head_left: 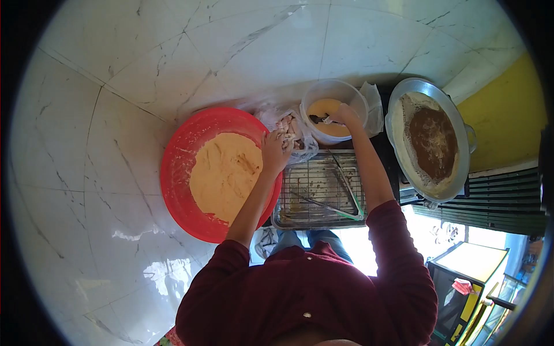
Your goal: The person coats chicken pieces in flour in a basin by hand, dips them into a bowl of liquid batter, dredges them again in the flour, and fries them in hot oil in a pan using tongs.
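Note:
My left hand [276, 152] is at the near-left side of a clear plastic bag [307, 151], its fingers curled at the rim beside pale raw meat pieces [288, 128]. My right hand [344, 115] reaches over the rim into a clear round tub [359, 95] of pale orange batter [323, 107]. Its fingers are closed on a small dark object [316, 119] with a light part, at the batter's surface; I cannot make out its kind. Left of the bag, a large red basin [175, 173] holds pale orange flour [222, 173], pressed with finger-like marks.
A wire rack on a metal tray [294, 216] lies nearest my body, with tongs [346, 184] on it. At right, a wide metal pan [398, 144] holds foaming brown oil [431, 141]. Marbled tiles [115, 115] lie behind. A yellow-framed glass case [461, 282] stands lower right.

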Demonstrator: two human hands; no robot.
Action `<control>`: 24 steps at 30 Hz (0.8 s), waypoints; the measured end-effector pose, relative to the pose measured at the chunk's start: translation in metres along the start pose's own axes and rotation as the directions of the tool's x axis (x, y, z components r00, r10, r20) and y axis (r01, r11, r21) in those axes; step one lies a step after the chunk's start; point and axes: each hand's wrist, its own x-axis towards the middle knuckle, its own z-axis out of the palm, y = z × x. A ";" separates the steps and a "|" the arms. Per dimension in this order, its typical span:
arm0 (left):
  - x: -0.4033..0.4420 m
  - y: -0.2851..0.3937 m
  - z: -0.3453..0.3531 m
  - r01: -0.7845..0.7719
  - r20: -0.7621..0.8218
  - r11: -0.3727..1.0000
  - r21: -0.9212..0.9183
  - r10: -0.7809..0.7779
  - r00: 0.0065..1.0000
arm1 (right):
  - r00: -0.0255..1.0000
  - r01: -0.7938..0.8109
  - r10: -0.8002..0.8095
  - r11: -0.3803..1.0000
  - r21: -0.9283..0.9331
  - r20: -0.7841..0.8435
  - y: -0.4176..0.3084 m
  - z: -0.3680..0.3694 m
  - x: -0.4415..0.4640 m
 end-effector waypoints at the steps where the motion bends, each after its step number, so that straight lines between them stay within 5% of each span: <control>1: 0.000 0.000 0.000 0.003 0.001 1.000 0.002 -0.003 1.000 | 1.000 0.006 -0.006 1.000 0.000 0.001 0.002 0.004 0.006; 7: 0.002 0.002 0.000 0.007 -0.006 1.000 -0.011 -0.007 1.000 | 0.996 0.086 -0.088 0.992 -0.090 -0.026 0.013 0.019 0.021; 12: 0.003 0.002 -0.001 0.009 -0.010 1.000 -0.008 -0.009 1.000 | 0.949 0.154 -0.174 0.984 -0.095 -0.264 0.027 0.023 0.007; 24: 0.002 0.002 0.000 0.016 0.004 1.000 -0.011 -0.016 1.000 | 0.937 0.153 -0.140 0.988 0.016 -0.319 0.012 -0.010 -0.064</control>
